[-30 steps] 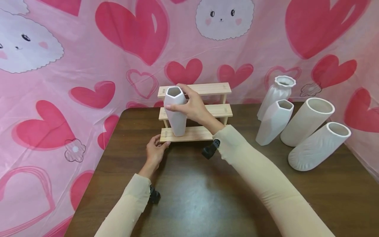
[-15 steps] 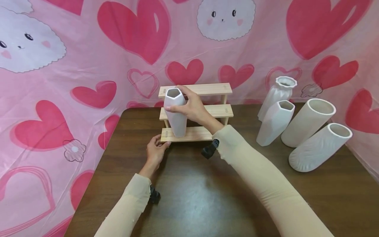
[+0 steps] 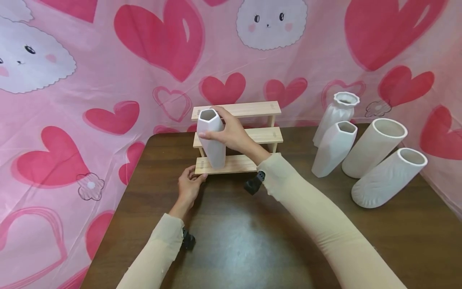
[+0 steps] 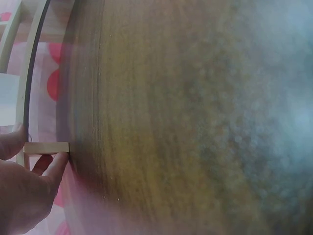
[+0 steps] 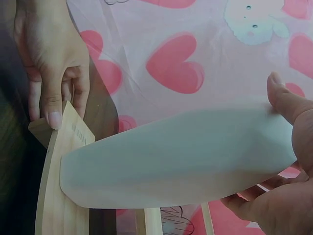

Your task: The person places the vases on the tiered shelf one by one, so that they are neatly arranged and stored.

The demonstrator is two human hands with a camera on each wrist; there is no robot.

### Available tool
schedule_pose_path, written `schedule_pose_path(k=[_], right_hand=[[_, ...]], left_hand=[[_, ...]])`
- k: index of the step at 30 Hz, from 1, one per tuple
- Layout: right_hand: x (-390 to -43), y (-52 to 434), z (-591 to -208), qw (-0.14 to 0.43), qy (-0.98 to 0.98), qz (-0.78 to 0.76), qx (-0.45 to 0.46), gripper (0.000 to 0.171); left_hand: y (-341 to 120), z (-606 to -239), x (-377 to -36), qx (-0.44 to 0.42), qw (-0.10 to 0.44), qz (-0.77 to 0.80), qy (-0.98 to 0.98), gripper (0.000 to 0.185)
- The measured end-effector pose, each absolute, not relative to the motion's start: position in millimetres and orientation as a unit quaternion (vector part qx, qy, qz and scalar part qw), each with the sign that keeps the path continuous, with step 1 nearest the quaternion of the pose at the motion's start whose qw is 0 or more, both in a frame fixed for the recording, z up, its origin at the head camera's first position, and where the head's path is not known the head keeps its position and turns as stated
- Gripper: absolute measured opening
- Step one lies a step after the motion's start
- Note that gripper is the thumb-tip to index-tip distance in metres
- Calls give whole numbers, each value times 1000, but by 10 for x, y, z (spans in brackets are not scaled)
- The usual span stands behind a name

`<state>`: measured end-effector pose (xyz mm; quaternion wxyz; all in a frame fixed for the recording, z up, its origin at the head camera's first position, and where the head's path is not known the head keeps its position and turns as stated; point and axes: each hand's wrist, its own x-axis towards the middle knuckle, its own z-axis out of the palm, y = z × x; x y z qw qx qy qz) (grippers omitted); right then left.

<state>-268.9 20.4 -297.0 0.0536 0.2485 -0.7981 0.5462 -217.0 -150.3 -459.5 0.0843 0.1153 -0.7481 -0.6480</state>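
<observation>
Vase (image 3: 211,138) tilted slightly since, dark wooden table (image 3: 252,241), pink heart backdrop (image 3: 108,80)

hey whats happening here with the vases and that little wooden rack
A person's right hand grips a white faceted vase near its top, its base on the lowest step of a three-tier wooden rack. The left hand pinches the front left corner of that bottom step. Four more white vases wait at the right of the dark brown table, two upright and two leaning.
</observation>
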Motion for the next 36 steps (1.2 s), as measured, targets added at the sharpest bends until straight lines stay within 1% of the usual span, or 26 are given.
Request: schedule_pose_path(k=[5, 9, 14, 18, 24, 30, 36], right_hand=[[-2668, 210, -2952, 47, -800, 545, 247, 74], [-2639, 273, -2863, 46, -803, 537, 253, 77], [-2496, 430, -2691, 51, -784, 555, 272, 68], [-2317, 578, -2565, 55, -784, 558, 264, 61], [-2181, 826, -2539, 107, -796, 538, 256, 55], [-2083, 1111, -2508, 143, -806, 523, 239, 58], [-1994, 1434, -2408, 204, -816, 495, 217, 59]], left_hand=[[-1511, -4587, -2163, 112, 82, -651, -747, 48], [-1516, -4573, -2158, 111, 80, -649, -748, 49], [-1528, -4572, -2154, 113, 79, -648, -749, 48], [-1535, -4578, -2155, 116, 78, -646, -751, 49], [-1522, -4560, -2151, 116, 78, -640, -756, 49], [-1512, -4543, -2144, 117, 76, -643, -753, 49], [-1504, -4541, -2140, 111, 75, -649, -749, 50]])
